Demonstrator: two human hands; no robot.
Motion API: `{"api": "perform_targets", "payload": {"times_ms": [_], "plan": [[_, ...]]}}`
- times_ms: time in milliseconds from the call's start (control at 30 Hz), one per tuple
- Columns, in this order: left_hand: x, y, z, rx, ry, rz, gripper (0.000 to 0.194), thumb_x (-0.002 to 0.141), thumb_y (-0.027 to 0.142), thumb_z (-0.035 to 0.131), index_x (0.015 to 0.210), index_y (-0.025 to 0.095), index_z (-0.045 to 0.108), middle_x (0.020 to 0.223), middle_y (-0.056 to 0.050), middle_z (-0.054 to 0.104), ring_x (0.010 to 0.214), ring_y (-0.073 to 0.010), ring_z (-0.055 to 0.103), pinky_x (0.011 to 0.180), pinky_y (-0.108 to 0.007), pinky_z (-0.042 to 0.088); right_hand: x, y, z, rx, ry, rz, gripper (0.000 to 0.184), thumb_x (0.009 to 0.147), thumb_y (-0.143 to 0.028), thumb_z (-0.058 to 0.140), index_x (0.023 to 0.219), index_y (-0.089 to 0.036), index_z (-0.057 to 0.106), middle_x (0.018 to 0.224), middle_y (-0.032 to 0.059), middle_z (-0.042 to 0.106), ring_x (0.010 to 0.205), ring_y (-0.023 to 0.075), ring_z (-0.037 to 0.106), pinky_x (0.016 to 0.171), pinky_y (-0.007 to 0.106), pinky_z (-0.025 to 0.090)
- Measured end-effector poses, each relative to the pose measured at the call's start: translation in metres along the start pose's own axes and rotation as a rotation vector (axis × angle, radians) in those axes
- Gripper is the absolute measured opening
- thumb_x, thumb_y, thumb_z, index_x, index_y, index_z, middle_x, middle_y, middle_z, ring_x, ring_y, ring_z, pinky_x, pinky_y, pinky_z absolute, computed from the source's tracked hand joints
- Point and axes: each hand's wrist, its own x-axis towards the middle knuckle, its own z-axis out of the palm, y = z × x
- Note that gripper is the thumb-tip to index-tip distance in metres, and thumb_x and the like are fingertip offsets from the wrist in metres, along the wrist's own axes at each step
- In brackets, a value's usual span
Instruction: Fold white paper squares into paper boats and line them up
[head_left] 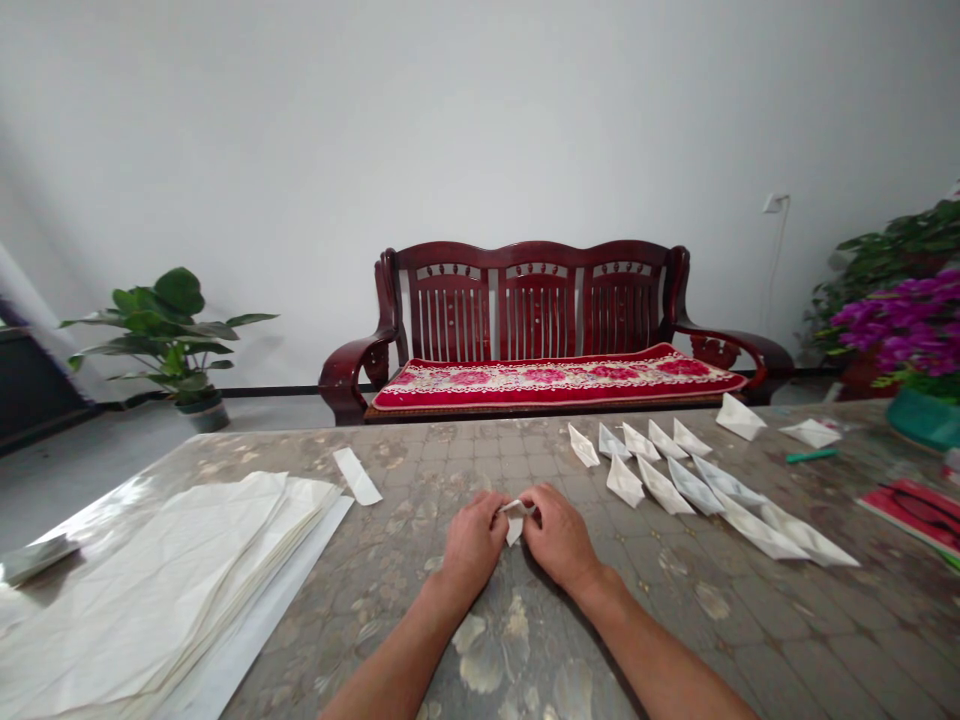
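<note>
Between my two hands is a small folded piece of white paper (pixel 514 521), held just above or on the patterned table. My left hand (pixel 477 535) pinches its left side, with the fingers curled in. On the other side, my right hand (pixel 556 532) grips the paper's right edge between thumb and fingers. The fingertips partly cover the paper, so its full shape is hidden. Right of my hands stand several folded paper boats (pixel 660 485) in loose rows. A narrow paper strip (pixel 358 476) lies to the left, beyond the paper stack.
A large stack of paper sheets (pixel 172 570) covers the table's left side. At the right are a green pen-like object (pixel 811 455), glasses (pixel 926 505) on a red booklet, and purple flowers (pixel 904 325) in a teal pot. A wooden bench (pixel 532 310) stands behind the table.
</note>
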Motion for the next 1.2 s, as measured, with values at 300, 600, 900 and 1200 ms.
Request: {"api": "perform_targets", "payload": {"times_ms": [300, 600, 900, 1200], "plan": [[-0.008, -0.012, -0.023, 0.072, -0.172, 0.243, 0.026, 0.096, 0.027, 0.043, 0.102, 0.027, 0.069, 0.104, -0.002, 0.066, 0.100, -0.0155, 0.059, 0.090, -0.023, 0.045, -0.007, 0.005, -0.010, -0.106, -0.121, -0.286, 0.030, 0.086, -0.006, 0.047, 0.095, -0.023, 0.069, 0.091, 0.0022, 0.065, 0.091, 0.0152, 0.056, 0.082, 0.025, 0.040], [-0.013, -0.010, -0.024, 0.268, -0.188, 0.350, 0.029, 0.098, 0.026, 0.041, 0.097, 0.025, 0.070, 0.097, -0.004, 0.069, 0.094, -0.0168, 0.062, 0.085, -0.026, 0.045, -0.010, 0.008, -0.021, -0.116, -0.204, -0.381, 0.023, 0.096, -0.023, 0.048, 0.098, -0.023, 0.071, 0.092, 0.0036, 0.066, 0.093, 0.0164, 0.054, 0.084, 0.027, 0.040], [-0.014, -0.012, -0.020, 0.334, -0.171, 0.411, 0.030, 0.098, 0.040, 0.043, 0.095, 0.024, 0.069, 0.092, -0.003, 0.069, 0.091, -0.0168, 0.063, 0.082, -0.027, 0.043, -0.015, 0.009, -0.021, -0.103, -0.181, -0.324, 0.017, 0.092, -0.018, 0.055, 0.082, -0.019, 0.069, 0.085, 0.0032, 0.063, 0.089, 0.0171, 0.053, 0.081, 0.027, 0.040], [-0.010, -0.010, -0.019, 0.121, -0.124, 0.285, 0.024, 0.092, 0.035, 0.054, 0.078, 0.022, 0.069, 0.082, -0.002, 0.069, 0.084, -0.0160, 0.062, 0.078, -0.024, 0.042, -0.013, 0.011, -0.015, -0.024, -0.177, -0.267, 0.021, 0.092, -0.024, 0.059, 0.072, -0.018, 0.062, 0.078, 0.0007, 0.057, 0.083, 0.0154, 0.052, 0.073, 0.025, 0.037]]}}
